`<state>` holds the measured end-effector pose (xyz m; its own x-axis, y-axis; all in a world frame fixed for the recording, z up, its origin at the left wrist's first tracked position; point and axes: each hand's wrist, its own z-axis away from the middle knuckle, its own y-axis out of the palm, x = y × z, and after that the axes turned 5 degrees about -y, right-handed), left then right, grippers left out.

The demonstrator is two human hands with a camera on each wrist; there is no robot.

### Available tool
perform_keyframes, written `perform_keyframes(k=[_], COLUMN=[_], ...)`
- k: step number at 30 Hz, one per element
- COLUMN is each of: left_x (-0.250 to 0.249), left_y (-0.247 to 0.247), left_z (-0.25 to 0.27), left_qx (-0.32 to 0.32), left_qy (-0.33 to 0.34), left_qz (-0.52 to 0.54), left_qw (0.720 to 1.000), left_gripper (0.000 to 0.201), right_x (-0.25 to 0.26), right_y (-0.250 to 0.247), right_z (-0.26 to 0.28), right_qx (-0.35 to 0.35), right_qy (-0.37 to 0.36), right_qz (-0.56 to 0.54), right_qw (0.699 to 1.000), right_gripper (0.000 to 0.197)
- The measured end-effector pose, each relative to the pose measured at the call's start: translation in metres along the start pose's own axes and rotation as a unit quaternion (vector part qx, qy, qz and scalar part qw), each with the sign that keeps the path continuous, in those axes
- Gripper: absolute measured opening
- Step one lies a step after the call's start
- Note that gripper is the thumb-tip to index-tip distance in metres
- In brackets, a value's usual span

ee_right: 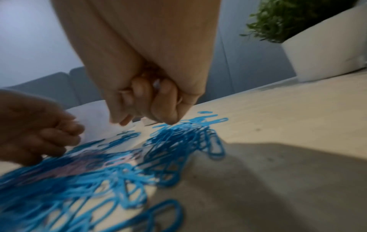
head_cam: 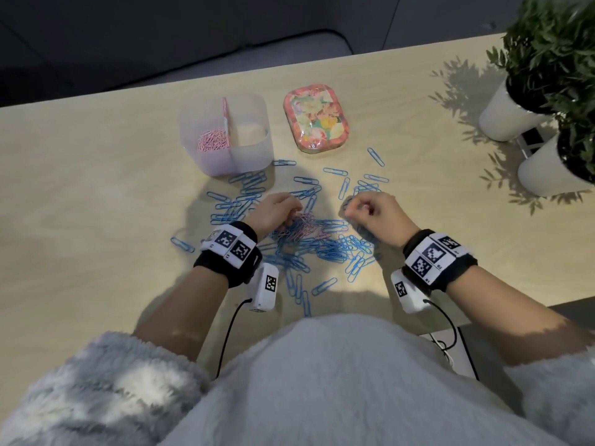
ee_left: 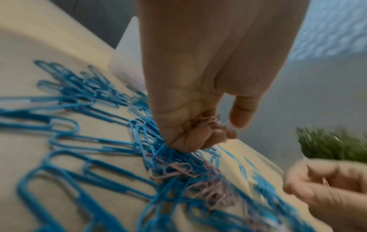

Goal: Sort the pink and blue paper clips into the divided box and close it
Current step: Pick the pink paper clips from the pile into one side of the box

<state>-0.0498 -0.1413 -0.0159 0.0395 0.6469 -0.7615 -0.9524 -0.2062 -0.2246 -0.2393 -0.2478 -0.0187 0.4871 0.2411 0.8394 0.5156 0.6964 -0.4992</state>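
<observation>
Many blue paper clips sprawl across the table. Left hand curls round pink paper clips; right hand pinches one pink clip. Beyond, the divided box holds pink clips left of its divider, floral lid just beside.

I see blue paper clips strewn across the frame's middle with a few pink paper clips tangled among them, while upper left of them the translucent divided box stands open, pink clips in its left compartment, its flowery lid lying just right.
</observation>
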Motion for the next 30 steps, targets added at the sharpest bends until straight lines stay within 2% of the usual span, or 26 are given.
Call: perform_keyframes(k=[1,3,4,6,8,13,14,16,19,22,24,27,30], left_x=[0.001,0.007,0.01,0.016,0.02,0.023,0.023,0.023,0.019,0.011,0.007,0.006,0.001], left_y=[0.002,0.007,0.009,0.013,0.014,0.016,0.016,0.012,0.003,-0.005,-0.009,-0.012,-0.009], left_z=[0.002,0.005,0.006,0.009,0.009,0.008,0.008,0.008,0.011,0.014,0.014,0.014,0.015], left_qx=[-0.01,-0.036,-0.048,-0.065,-0.08,-0.076,-0.072,-0.045,-0.012,-0.02,-0.005,0.015,0.01], left_qy=[0.025,0.077,0.089,0.113,0.132,0.149,0.151,0.135,0.108,0.094,0.068,0.032,0.002], left_qz=[-0.07,-0.23,-0.3,-0.395,-0.43,-0.455,-0.449,-0.408,-0.272,-0.138,-0.046,0.066,0.075], left_qw=[0.997,0.969,0.949,0.909,0.89,0.874,0.878,0.902,0.956,0.986,0.997,0.997,0.997], left_gripper=[0.017,0.017,0.017,0.017,0.018,0.019,0.018,0.015,0.012,0.016,0.019,0.016,0.018], right_x=[0.003,0.003,0.003,0.004,0.003,-0.005,-0.007,-0.013,-0.024,-0.029,-0.03,-0.028,-0.022], right_y=[0.005,0.011,0.012,0.013,0.012,0.002,0.0,-0.004,-0.009,-0.009,-0.011,-0.016,-0.011], right_z=[0.001,0.001,0.0,0.0,-0.001,-0.001,0.0,0.003,0.007,0.013,0.016,0.02,0.025], right_qx=[0.045,0.115,0.13,0.139,0.13,0.098,0.096,0.084,0.045,0.028,-0.005,-0.057,-0.05], right_qy=[-0.027,-0.052,-0.054,-0.051,-0.04,0.0,0.001,0.002,0.01,0.016,0.023,0.037,0.051], right_qz=[0.042,0.179,0.243,0.289,0.285,0.262,0.258,0.239,0.218,0.195,0.175,0.195,0.249], right_qw=[0.998,0.976,0.96,0.946,0.949,0.96,0.961,0.967,0.975,0.98,0.984,0.978,0.966], right_gripper=[0.018,0.004,0.005,0.007,0.005,0.012,0.012,0.007,0.009,0.012,0.011,0.01,0.004])
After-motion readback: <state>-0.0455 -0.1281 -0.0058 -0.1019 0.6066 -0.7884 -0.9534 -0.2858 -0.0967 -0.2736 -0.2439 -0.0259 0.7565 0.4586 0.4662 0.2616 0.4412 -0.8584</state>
